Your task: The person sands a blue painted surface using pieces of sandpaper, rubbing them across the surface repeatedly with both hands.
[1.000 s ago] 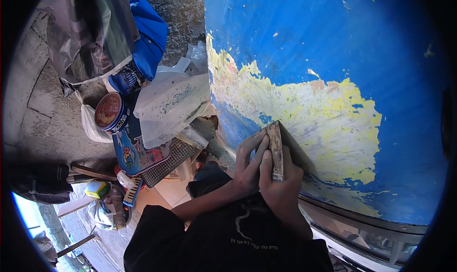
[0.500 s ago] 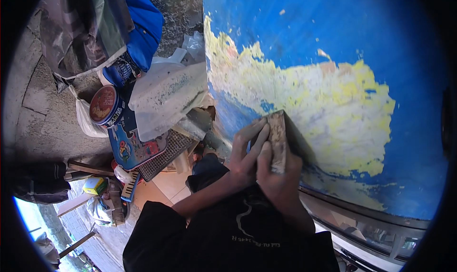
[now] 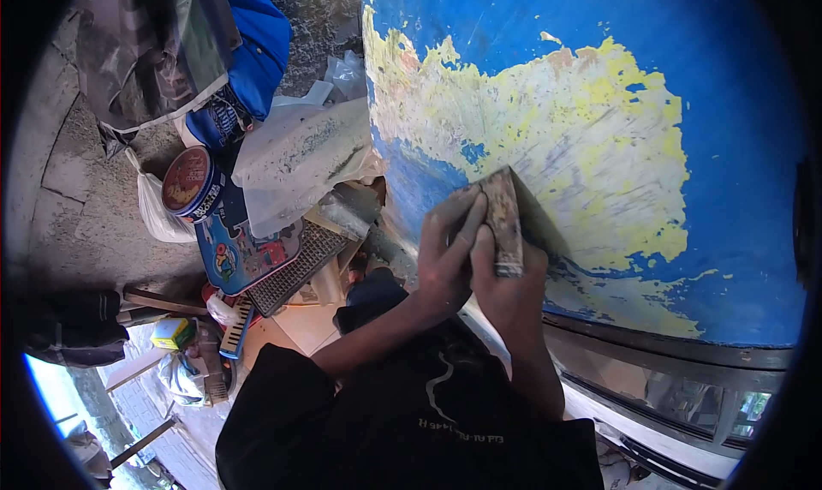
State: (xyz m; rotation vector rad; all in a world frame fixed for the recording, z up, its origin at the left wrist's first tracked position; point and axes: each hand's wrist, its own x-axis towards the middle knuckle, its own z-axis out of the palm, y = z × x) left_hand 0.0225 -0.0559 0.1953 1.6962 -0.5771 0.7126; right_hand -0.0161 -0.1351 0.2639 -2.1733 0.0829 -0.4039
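Observation:
My left hand (image 3: 449,242) and my right hand (image 3: 511,284) are both closed around a worn, brown, flat-sided sanding block (image 3: 503,200). The left fingers lie along its left side, and the right hand grips its near end. The block rests against a large blue painted panel (image 3: 736,147), at the lower left of a patch of whitish-yellow filler (image 3: 591,139). Scratch marks and ragged paint edges show on the patch. The block's underside, against the panel, is hidden.
Below the panel runs a dark trim with windows (image 3: 685,396). To the left lie a plastic sheet (image 3: 300,164), a round tin (image 3: 190,182), a colourful board (image 3: 244,254), a dark grate (image 3: 300,271) and a small toy keyboard (image 3: 235,331). A grey cover (image 3: 154,62) hangs at upper left.
Both hands and the block have moved slightly up in the view. The filler patch and the panel's lower trim also appear higher, while the clutter at left stays nearly the same.

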